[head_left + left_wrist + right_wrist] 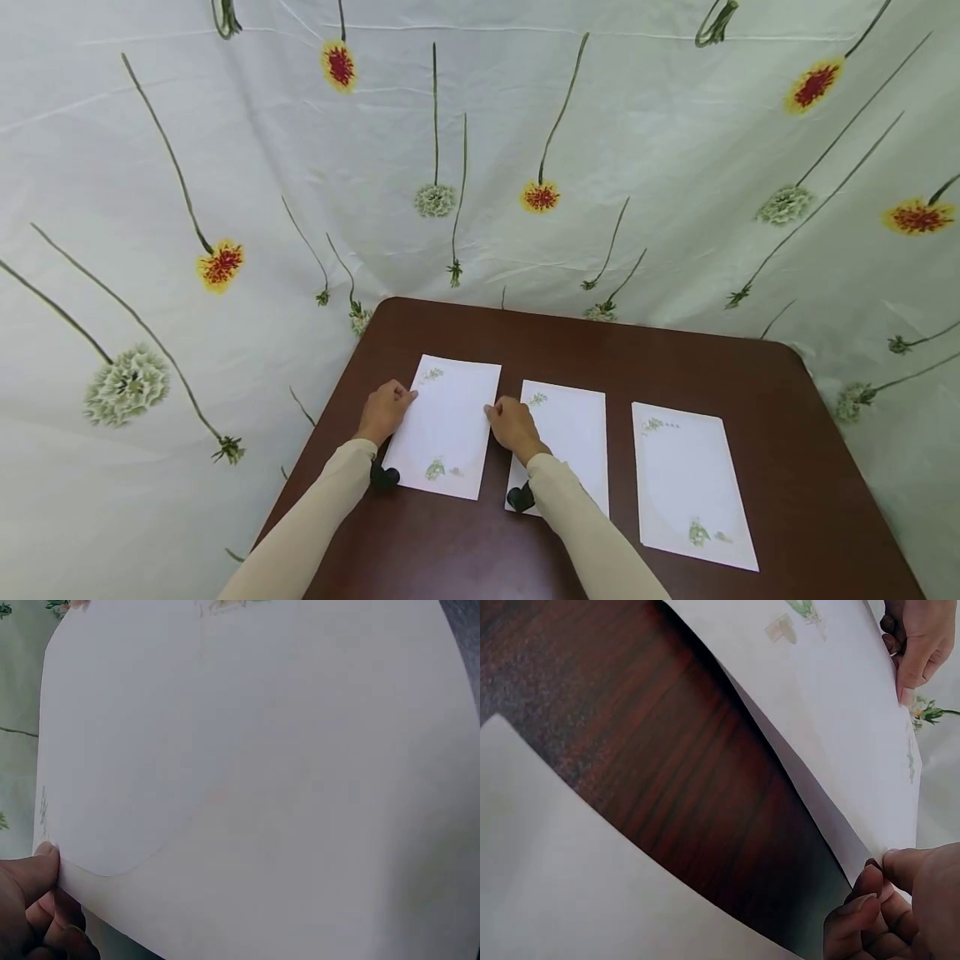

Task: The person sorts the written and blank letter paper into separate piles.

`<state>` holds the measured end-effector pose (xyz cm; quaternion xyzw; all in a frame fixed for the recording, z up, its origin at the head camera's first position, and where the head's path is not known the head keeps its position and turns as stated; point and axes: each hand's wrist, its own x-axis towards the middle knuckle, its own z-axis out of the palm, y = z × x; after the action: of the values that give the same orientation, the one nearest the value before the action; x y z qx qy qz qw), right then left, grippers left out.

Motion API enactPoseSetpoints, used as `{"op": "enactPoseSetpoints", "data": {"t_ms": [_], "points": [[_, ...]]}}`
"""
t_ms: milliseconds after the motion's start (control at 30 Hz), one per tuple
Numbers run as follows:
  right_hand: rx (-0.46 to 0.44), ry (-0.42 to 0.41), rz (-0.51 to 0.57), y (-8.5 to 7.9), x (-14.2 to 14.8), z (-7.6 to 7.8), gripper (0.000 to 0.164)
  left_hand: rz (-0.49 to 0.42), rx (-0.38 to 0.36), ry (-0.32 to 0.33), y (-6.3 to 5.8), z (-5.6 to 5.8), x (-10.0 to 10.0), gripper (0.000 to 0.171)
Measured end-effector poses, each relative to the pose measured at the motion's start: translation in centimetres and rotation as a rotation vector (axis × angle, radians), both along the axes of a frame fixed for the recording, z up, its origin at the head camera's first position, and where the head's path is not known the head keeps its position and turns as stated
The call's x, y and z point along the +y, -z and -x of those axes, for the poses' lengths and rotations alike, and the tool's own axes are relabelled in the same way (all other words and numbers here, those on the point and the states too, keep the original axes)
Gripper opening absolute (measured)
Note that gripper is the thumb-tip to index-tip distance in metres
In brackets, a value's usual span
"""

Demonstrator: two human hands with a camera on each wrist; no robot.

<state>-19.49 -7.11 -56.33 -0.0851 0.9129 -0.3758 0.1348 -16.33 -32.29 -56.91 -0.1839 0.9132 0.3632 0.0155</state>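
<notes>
Both hands pinch a white sheet of paper (pixel 447 425) with faint green plant prints, on the left of the table. My left hand (pixel 386 411) grips its left edge; in the left wrist view the thumb lies on top of the paper (pixel 262 787) and the fingers curl beneath. Its right edge is between the thumb and fingers of my right hand (pixel 514 423). In the right wrist view that edge of the sheet (pixel 847 735) stands slightly off the table. Under my right wrist lies a second printed sheet (pixel 585 442), partly hidden by the hand and sleeve.
A third printed sheet (pixel 693 483) lies to the right, seemingly with another beneath it. The sheets rest on a dark reddish-brown table (pixel 555 342) with rounded far corners. Behind and beside it hangs a white cloth (pixel 480 150) with flower prints.
</notes>
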Motion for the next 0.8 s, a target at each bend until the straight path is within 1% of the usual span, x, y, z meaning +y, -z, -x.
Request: {"op": "enactPoseSetpoints", "data": {"t_ms": [133, 267, 333, 467, 533, 600, 700, 800], "points": [[-0.006, 0.001, -0.003, 0.4, -0.3, -0.2, 0.028, 0.023, -0.017, -0.006, 0.6, -0.1, -0.3, 0.025], [0.015, 0.024, -0.005, 0.5, -0.7, -0.3, 0.029, 0.023, 0.001, 0.006, 0.8, -0.2, -0.4, 0.026], [0.025, 0.018, -0.007, 0.6, -0.9, -0.3, 0.029, 0.022, 0.009, -0.008, 0.8, -0.3, -0.5, 0.026], [0.024, 0.005, -0.009, 0.9, -1.1, -0.5, 0.03, 0.019, -0.001, -0.027, 0.9, -0.5, -0.6, 0.025], [0.032, 0.008, -0.008, 1.0, -1.1, -0.5, 0.03, 0.018, -0.001, -0.028, 1.1, -0.4, -0.5, 0.026], [0.037, 0.017, -0.016, 1.1, -1.1, -0.5, 0.03, 0.011, 0.005, -0.016, 1.2, -0.3, -0.4, 0.026], [0.046, 0.009, -0.016, 1.3, -1.2, -0.4, 0.03, 0.007, 0.013, -0.027, 1.3, -0.3, -0.5, 0.026], [0.049, -0.003, -0.019, 1.4, -1.0, -0.3, 0.03, 0.006, 0.021, -0.039, 1.7, -0.2, -0.3, 0.025]]}}
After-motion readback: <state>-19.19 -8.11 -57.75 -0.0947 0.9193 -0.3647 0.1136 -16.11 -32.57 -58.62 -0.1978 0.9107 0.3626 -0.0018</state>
